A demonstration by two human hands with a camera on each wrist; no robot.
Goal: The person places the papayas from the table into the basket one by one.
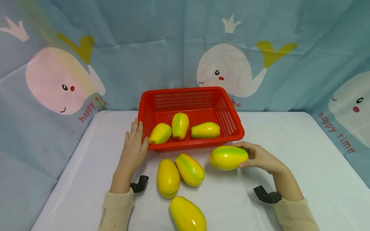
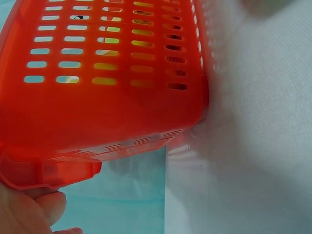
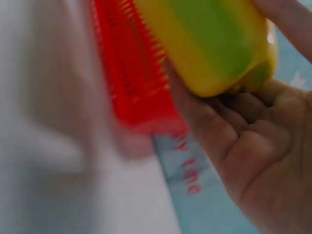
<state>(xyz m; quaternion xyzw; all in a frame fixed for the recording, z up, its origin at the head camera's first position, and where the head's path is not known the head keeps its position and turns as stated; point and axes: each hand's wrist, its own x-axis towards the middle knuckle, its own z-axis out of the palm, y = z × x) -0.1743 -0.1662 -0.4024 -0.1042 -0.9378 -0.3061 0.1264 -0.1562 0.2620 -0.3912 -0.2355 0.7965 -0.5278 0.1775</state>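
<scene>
Your right hand (image 1: 262,158) gripped a papaya (image 1: 228,158) lengthwise along the basket's (image 1: 188,145) near rim; your left hand (image 1: 133,148), outstretched, touched the basket.

Surface (image 1: 271,131): white, rounded far corners
Backdrop (image 1: 144,22): creased blue cloth
Whales (image 1: 226,65): printed, two showing yellow tails
Crowns (image 1: 230,27): white, higher than the whales
Lettering (image 1: 328,123): red, reading "happy time"

White-covered table (image 1: 231,199).
Red basket (image 1: 188,145) toward back; plain yellow fruit (image 1: 168,178), green-striped fruit (image 1: 189,170) side by side; third fruit (image 1: 188,214) nearest.
</scene>
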